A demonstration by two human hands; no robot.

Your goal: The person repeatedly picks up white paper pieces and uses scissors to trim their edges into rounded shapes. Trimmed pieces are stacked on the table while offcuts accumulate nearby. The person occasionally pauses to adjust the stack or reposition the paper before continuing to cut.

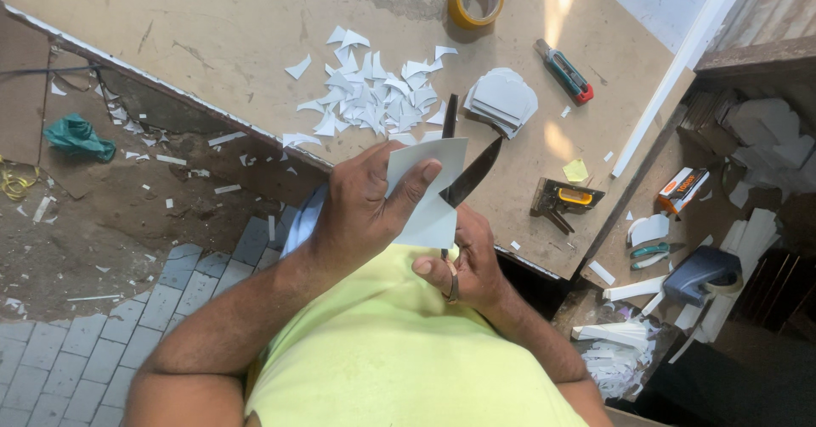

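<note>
Card (429, 191) & scissors (466, 175), both held above table edge.
Card: white, flat, roughly rectangular w/ one slanted edge, pinched in left hand (361, 210), thumb across its face, upper right edge sits btwn the blades. Scissors: dark blades spread wide in a V, tips pointing away from the person, handles in right hand (467, 265), finger through a loop; one blade partly hidden behind card.

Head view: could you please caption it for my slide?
Left hand holds white card while right hand works open scissors above scrap-strewn table.
</note>
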